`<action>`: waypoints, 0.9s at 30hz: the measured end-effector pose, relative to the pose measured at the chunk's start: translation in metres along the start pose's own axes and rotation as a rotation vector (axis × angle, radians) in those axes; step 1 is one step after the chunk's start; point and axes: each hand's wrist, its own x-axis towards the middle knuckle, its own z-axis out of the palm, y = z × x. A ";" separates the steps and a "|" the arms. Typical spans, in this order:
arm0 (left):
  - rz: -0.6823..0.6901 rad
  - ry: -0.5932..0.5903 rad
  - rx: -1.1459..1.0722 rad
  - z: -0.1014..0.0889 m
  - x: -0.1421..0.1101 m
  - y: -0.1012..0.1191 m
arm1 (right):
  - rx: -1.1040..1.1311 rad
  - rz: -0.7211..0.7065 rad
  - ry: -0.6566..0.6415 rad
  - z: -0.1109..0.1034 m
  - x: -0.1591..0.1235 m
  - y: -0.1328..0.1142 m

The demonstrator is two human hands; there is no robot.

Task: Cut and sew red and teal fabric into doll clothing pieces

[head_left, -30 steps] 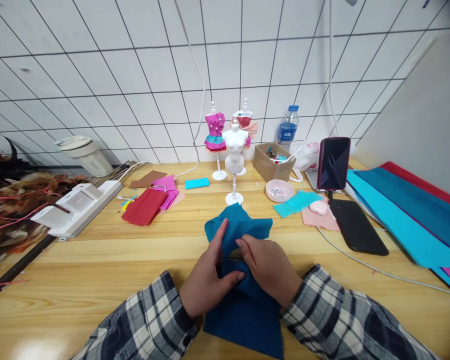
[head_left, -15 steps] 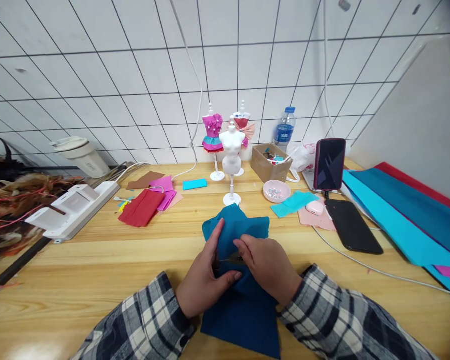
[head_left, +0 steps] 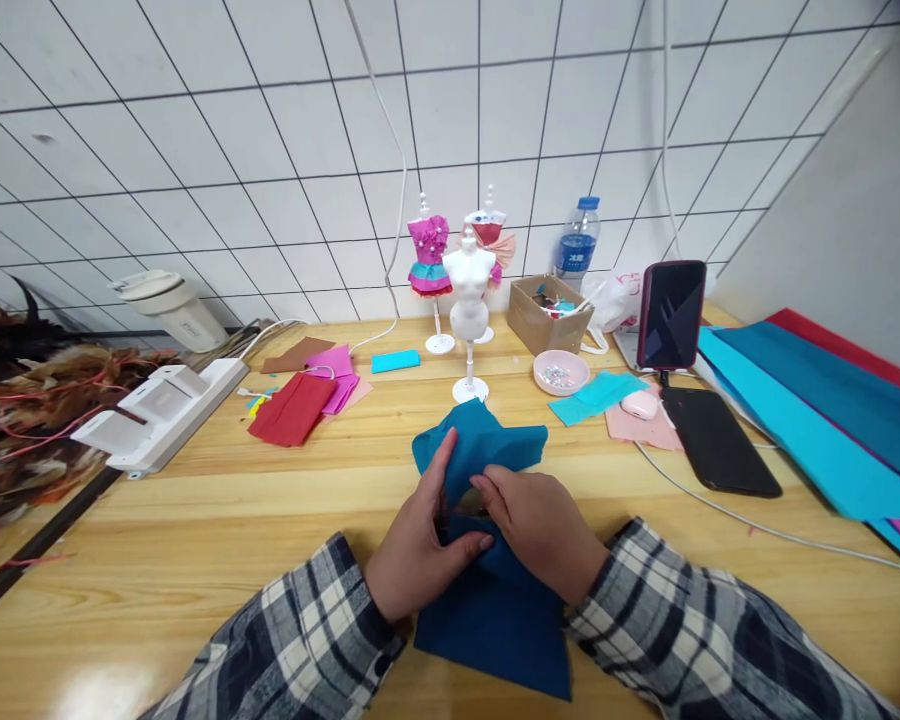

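Observation:
A teal-blue cloth [head_left: 495,640] lies in front of me, its upper part lifted and folded over between my hands. My left hand [head_left: 412,560] grips it at the left, forefinger along the raised flap and thumb stretched across below. My right hand [head_left: 547,530] is closed around small scissors [head_left: 474,503], mostly hidden by the fingers. The blades lie at a slit across the cloth, between the raised flap and the flat lower part. Just beyond the cloth stands a bare white mini dress form [head_left: 469,290].
Behind are two dressed mini forms [head_left: 429,250], a cardboard box [head_left: 544,325] and a water bottle [head_left: 576,245]. A pink bowl [head_left: 562,385] holds beads. Red cloth [head_left: 292,410] lies left; a black phone [head_left: 720,445], cable and long blue sheets [head_left: 795,440] lie right. A power strip [head_left: 165,425] sits far left.
The slit between the raised flap and the lower cloth now gapes wider at the scissors. Both hands keep about the same hold, and the whole view has shifted slightly.

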 end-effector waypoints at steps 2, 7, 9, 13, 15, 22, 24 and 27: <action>-0.011 -0.011 -0.015 0.000 0.000 0.000 | -0.015 0.007 0.021 -0.002 0.000 0.000; -0.011 -0.072 -0.049 -0.003 0.000 0.000 | 0.213 -0.110 0.177 -0.018 -0.004 0.012; 0.030 -0.170 0.012 -0.005 -0.002 0.000 | 0.327 -0.136 0.267 -0.028 -0.003 0.021; 0.113 -0.395 0.226 -0.006 -0.008 -0.004 | 0.247 -0.070 0.118 -0.042 0.006 0.039; 0.096 -0.424 0.284 -0.005 -0.010 -0.006 | 0.203 -0.087 -0.051 -0.044 0.010 0.045; -0.036 -0.440 0.297 -0.008 -0.010 -0.005 | 0.261 -0.066 -0.243 -0.032 0.018 0.056; -0.041 -0.458 0.274 -0.010 -0.009 -0.003 | 0.187 0.012 -0.214 -0.030 0.019 0.064; -0.006 -0.441 0.272 -0.013 -0.006 0.001 | 0.046 0.153 -0.157 -0.028 0.020 0.075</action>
